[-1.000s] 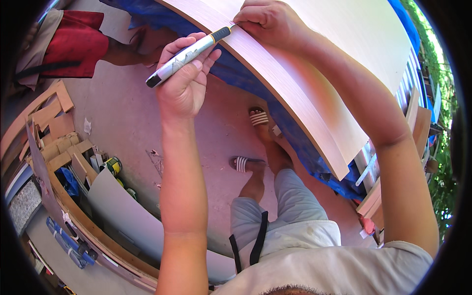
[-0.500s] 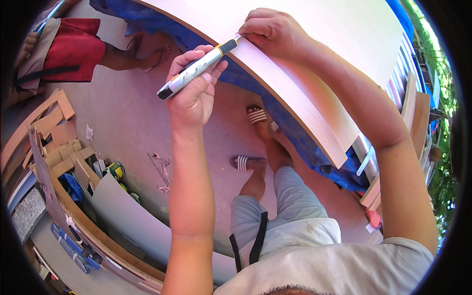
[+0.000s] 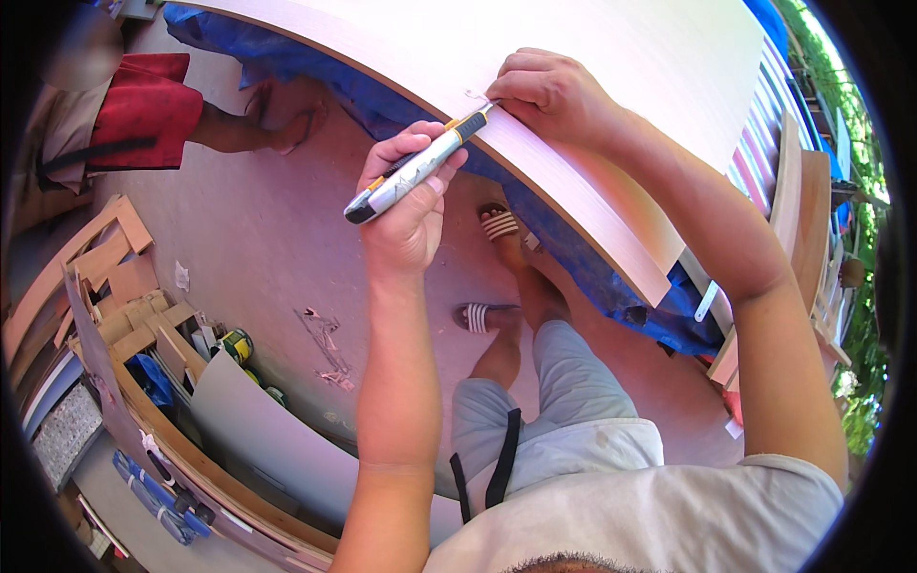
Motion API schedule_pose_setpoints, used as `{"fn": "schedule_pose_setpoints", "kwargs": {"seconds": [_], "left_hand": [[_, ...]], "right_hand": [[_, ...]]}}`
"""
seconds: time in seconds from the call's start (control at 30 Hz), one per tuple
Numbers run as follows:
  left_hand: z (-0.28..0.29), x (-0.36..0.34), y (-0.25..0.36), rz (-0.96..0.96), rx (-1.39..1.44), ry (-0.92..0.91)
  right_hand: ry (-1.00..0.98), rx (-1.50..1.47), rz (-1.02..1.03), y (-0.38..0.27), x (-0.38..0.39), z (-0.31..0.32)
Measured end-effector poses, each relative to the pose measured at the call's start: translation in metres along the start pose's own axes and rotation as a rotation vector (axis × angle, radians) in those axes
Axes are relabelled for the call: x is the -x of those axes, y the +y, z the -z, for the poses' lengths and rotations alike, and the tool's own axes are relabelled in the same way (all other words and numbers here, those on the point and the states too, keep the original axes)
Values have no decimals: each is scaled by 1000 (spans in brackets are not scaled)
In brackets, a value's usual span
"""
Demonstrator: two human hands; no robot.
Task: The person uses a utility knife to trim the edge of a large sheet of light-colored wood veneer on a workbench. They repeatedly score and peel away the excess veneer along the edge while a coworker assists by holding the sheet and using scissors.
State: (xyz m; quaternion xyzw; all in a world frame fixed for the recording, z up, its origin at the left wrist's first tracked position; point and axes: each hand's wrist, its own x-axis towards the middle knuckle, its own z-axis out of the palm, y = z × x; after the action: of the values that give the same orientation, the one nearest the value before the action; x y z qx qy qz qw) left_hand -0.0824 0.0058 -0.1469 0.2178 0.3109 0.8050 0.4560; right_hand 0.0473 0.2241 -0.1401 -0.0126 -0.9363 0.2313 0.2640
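My left hand (image 3: 406,205) is closed around a utility knife (image 3: 415,177) with a silver body, black ends and yellow trim. Its tip points up and right to the edge of a large pale wood-grain panel (image 3: 611,215). At that tip, my right hand (image 3: 549,91) rests on the panel edge with thumb and fingers pinched together. What the pinch holds, if anything, is hidden. A small pale curl (image 3: 475,95) shows beside the blade end.
Blue sheeting (image 3: 544,220) hangs under the panel. Thin scraps (image 3: 325,344) litter the floor. Wood offcuts (image 3: 119,258) and a curved grey sheet (image 3: 258,420) stand at left. A person in red shorts (image 3: 148,110) is at far left; long boards (image 3: 812,210) lie at right.
Both hands and the knife have shifted right and slightly down along the panel edge. A small pale curl now shows by the blade end.
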Motion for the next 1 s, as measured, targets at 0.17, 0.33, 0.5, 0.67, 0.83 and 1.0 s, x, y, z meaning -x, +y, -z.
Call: {"fn": "schedule_pose_setpoints", "kwargs": {"seconds": [0.17, 0.33, 0.5, 0.67, 0.83, 1.0], "left_hand": [[-4, 15, -16, -6, -4, -20], [-41, 41, -25, -17, -260, -98], [-114, 100, 22, 16, -443, -215], [-105, 176, 102, 57, -480, -194], [-47, 287, 195, 82, -752, 127], [-9, 404, 244, 51, -657, 616]], "right_hand": [[-4, 15, -31, -4, 24, 5], [-20, 4, -176, -39, 70, 32], [64, -26, -439, -111, 117, 72], [-8, 292, -905, -137, 106, 53], [-167, 405, -1234, -142, 8, -17], [-289, 232, -482, -181, -65, -74]]}}
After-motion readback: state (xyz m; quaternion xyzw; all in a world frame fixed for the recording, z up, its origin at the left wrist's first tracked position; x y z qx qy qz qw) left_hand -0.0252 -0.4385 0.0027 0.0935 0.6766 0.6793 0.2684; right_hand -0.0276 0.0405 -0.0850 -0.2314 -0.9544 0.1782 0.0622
